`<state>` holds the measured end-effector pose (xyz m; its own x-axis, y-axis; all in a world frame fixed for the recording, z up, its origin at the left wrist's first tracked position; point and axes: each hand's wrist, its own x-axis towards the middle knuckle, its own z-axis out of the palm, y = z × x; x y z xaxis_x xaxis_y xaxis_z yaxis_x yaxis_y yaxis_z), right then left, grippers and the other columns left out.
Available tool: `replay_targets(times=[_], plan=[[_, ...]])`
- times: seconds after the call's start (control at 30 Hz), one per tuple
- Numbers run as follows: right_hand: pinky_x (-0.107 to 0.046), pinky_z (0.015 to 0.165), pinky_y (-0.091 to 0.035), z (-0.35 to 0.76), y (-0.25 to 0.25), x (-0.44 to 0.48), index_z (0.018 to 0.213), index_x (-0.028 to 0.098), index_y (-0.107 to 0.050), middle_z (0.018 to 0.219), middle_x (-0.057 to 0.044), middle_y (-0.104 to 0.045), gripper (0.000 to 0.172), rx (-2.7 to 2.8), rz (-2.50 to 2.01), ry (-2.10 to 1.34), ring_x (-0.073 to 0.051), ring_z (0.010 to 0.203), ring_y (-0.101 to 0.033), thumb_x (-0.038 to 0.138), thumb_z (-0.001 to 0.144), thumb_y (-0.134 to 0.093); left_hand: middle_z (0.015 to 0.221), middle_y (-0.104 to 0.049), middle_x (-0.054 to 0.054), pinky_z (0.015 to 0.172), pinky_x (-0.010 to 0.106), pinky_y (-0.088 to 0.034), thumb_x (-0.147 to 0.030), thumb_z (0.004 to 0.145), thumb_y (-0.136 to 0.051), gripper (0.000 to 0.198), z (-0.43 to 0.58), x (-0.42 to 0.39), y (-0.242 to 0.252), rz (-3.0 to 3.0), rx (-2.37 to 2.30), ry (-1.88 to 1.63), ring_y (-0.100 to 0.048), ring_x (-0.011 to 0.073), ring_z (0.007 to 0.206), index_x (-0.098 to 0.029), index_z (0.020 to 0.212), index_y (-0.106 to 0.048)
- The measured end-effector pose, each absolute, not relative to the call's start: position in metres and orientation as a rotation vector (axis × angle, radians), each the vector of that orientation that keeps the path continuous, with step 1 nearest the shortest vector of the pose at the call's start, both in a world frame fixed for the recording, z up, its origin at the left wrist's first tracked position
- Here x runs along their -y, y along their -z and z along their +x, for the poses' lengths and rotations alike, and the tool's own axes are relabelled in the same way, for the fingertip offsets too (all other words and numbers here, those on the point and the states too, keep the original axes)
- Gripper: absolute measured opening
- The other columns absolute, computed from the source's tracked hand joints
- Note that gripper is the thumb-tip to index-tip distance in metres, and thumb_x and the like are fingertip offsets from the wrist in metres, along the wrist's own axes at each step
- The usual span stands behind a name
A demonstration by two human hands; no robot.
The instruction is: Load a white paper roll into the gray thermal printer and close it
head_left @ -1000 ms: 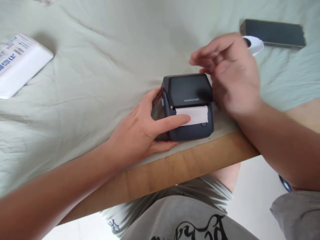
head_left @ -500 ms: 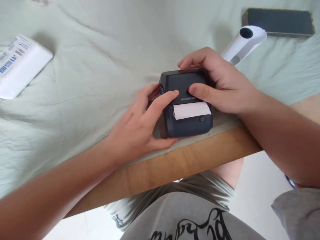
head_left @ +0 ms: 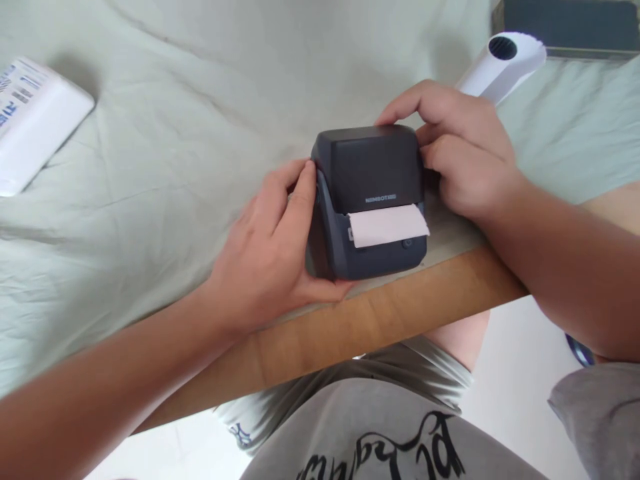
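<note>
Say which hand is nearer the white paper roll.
Right. The right hand is just below the white paper roll in view; the left hand is farther off, at the left of the black printer.

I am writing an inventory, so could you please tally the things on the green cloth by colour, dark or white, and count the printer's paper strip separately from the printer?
Dark: 2 (printer, rectangular object)
White: 3 (paper strip, paper roll, packet with blue print)
Total: 5
</note>
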<state>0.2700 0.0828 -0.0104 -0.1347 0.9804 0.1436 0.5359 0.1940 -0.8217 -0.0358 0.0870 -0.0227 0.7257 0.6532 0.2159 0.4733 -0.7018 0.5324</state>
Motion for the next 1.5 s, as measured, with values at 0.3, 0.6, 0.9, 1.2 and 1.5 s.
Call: replay_targets(times=[0.3,0.6,0.9,1.2,1.5], plan=[[-0.028,0.078,-0.054,0.274,0.011,-0.084,0.123,0.023,-0.077,0.061,0.011,-0.061,0.052,1.883,-1.299,-0.866,-0.011,0.065,-0.064,0.004,0.082,-0.051,0.167,-0.069,0.028,0.126,0.065,-0.069,-0.065,0.087,-0.092,0.117,-0.037,-0.072,0.016,2.680,-0.949,-0.480,-0.075,0.0516,0.152,-0.012,0.181,-0.046],[-0.028,0.069,-0.046,0.267,0.007,-0.085,0.121,0.023,-0.075,0.056,0.010,-0.051,0.050,1.764,-1.345,-0.893,-0.014,0.064,-0.062,0.001,0.084,-0.049,0.176,-0.066,0.033,0.132,0.061,-0.065,-0.048,0.104,-0.077,0.090,-0.033,-0.051,0.005,2.654,-1.056,-0.415,-0.073,0.0508,0.160,-0.009,0.179,-0.047],[-0.030,0.071,-0.045,0.261,-0.004,-0.082,0.129,0.020,-0.073,0.056,0.010,-0.053,0.052,1.732,-1.442,-0.919,-0.015,0.068,-0.061,0.000,0.090,-0.045,0.183,-0.066,0.016,0.135,0.054,-0.065,-0.057,0.100,-0.093,0.088,-0.032,-0.056,0.000,2.641,-1.153,-0.429,-0.077,0.0436,0.157,-0.021,0.174,-0.063],[-0.031,0.065,-0.042,0.266,-0.003,-0.086,0.151,0.025,-0.071,0.058,0.011,-0.057,0.075,1.730,-1.478,-1.038,-0.015,0.062,-0.058,0.001,0.083,-0.052,0.184,-0.067,0.011,0.132,0.054,-0.067,-0.059,0.095,-0.097,0.090,-0.034,-0.062,0.000,2.602,-1.103,-0.437,-0.079,0.0436,0.154,-0.025,0.172,-0.067],[-0.029,0.054,-0.037,0.273,-0.014,-0.081,0.136,0.019,-0.061,0.062,0.014,-0.057,0.033,1.828,-1.184,-0.933,-0.009,0.053,-0.056,0.021,0.104,-0.065,0.172,-0.072,0.011,0.133,0.059,-0.067,-0.065,0.091,-0.095,0.094,-0.037,-0.072,0.014,2.494,-1.016,-0.514,-0.072,0.0441,0.160,-0.030,0.168,-0.054]])
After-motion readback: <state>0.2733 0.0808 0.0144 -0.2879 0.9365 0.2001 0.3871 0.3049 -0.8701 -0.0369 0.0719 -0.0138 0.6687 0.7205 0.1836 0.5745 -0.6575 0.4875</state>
